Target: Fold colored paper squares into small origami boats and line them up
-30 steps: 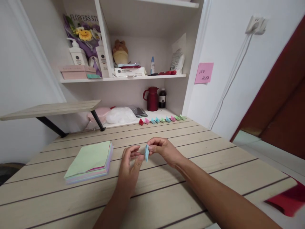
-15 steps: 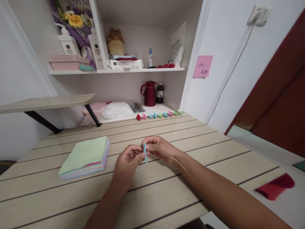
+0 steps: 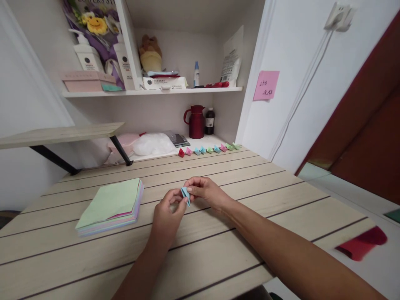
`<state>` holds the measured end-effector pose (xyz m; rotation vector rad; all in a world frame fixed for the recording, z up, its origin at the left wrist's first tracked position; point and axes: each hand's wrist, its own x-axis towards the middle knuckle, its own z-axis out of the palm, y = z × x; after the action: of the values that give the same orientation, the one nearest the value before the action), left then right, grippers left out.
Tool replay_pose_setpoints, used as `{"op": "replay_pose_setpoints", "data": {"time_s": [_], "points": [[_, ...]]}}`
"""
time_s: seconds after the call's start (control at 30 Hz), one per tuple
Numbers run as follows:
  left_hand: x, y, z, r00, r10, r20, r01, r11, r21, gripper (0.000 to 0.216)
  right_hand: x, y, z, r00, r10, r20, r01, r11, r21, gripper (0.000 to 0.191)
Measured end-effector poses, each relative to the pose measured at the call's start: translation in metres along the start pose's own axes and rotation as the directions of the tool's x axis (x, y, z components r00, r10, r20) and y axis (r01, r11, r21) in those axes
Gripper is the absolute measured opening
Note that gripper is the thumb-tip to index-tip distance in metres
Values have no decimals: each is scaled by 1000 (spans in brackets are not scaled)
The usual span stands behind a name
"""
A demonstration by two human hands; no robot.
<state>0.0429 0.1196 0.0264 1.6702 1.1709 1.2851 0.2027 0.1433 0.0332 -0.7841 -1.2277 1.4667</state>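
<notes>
A small folded piece of light blue paper point(image 3: 185, 194) is pinched between both my hands just above the wooden table point(image 3: 218, 233). My left hand point(image 3: 167, 216) grips its lower left side with thumb and fingers. From the right, my right hand point(image 3: 206, 192) pinches its upper edge. A stack of coloured paper squares point(image 3: 111, 206), pale green on top, lies on the table to the left of my hands.
A row of several small folded paper pieces point(image 3: 209, 149) in red, pink, blue and green lines the table's far edge. Behind it stand a dark red jug point(image 3: 196, 121) and a dark bottle point(image 3: 209, 121). A raised wooden shelf point(image 3: 62, 133) juts out at left. Red paper point(image 3: 362, 243) lies at right.
The blue piece has turned from edge-on to showing a small triangular face, and my fingers have shifted their grip on it. The view has barely moved.
</notes>
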Motion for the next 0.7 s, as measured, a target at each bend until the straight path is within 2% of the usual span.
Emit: {"op": "replay_pose_setpoints", "data": {"time_s": [0.17,0.33,0.47,0.57,0.7], "points": [[1,3,-3,995,-31,91,42,992,-121,24,1,3,-3,997,63,33,-66,994,93,27],[2,0,-5,995,-21,95,37,986,-165,22,-1,1,-5,987,126,102,-142,973,180,28],[2,-1,-5,999,8,52,-2,994,-106,17,-3,0,-6,978,155,139,-178,969,170,27],[2,-2,-4,1000,19,-15,-19,999,-37,12,-2,1,-3,983,142,114,-154,981,114,27],[1,-5,-4,999,-25,-32,25,1000,4,11,-1,5,7,999,5,42,-5,1000,0,23]]}}
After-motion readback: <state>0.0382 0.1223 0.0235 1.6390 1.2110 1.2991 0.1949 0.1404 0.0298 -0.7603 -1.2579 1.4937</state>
